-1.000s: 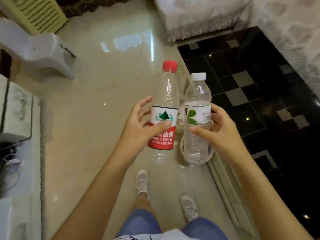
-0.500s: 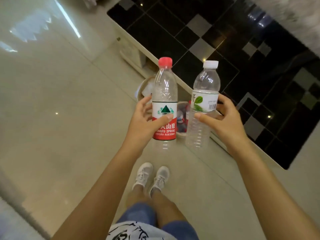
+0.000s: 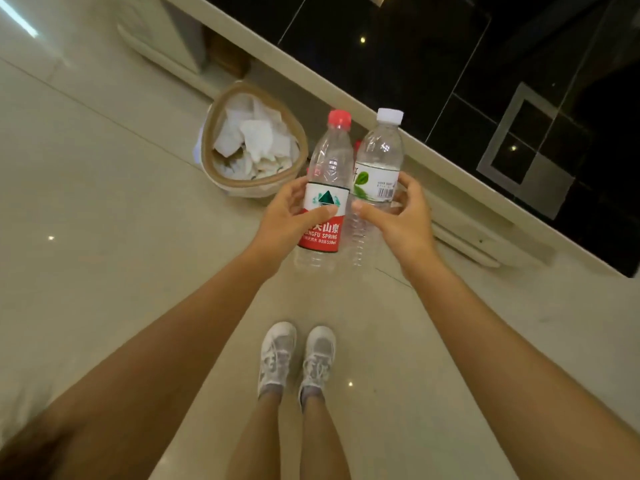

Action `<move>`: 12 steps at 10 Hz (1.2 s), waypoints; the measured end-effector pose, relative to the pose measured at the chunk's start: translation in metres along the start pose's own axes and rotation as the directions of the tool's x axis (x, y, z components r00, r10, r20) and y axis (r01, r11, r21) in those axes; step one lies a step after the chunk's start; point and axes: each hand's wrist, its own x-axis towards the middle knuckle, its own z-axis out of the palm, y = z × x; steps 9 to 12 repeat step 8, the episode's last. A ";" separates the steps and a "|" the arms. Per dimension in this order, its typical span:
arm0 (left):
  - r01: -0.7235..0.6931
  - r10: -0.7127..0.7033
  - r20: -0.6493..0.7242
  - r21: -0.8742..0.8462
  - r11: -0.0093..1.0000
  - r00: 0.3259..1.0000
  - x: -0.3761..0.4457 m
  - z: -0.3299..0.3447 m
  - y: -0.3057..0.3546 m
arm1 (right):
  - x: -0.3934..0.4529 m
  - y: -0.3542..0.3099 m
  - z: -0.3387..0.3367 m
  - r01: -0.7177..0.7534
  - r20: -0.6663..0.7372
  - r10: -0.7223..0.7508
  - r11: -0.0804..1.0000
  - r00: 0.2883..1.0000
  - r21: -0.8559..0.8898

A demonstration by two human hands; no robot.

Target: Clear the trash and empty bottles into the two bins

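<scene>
The left hand is closed around a clear bottle with a red cap, with the thumb lying across the white and red label and the other fingers behind it. The right hand is closed around a clear bottle with a white cap, with the thumb on the front below the green leaf label. Both bottles stand almost upright, a little tilted toward 1 o'clock, and they are side by side, touching or nearly touching; I cannot tell which. Both look empty.

From the hands, at about 10 o'clock, a bin with a tan rim stands on the pale floor. It is full of crumpled white paper. The red-capped bottle is just beside this bin, at its 3 o'clock side, and higher than it. Behind the two bottles, a small red thing shows between them, but it is too hidden to say what it is.

At 12 to 3 o'clock, a low table with a cream edge and a black glossy top runs diagonally. At 6 o'clock from the hands, the two white shoes of the person stand close together on the floor.
</scene>
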 end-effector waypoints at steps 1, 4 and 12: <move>0.002 -0.004 0.059 0.039 0.999 0.998 0.049 0.002 -0.022 | 0.040 0.026 0.010 -0.015 -0.028 0.015 1.000 0.999 0.023; -0.034 0.030 0.052 0.087 0.996 0.998 0.146 0.032 -0.075 | 0.123 0.080 0.025 0.143 -0.096 -0.153 0.984 0.984 -0.107; 0.075 -0.078 0.008 0.176 0.982 0.997 0.136 0.040 -0.087 | 0.096 0.118 0.008 -0.069 0.230 0.096 0.990 0.968 -0.123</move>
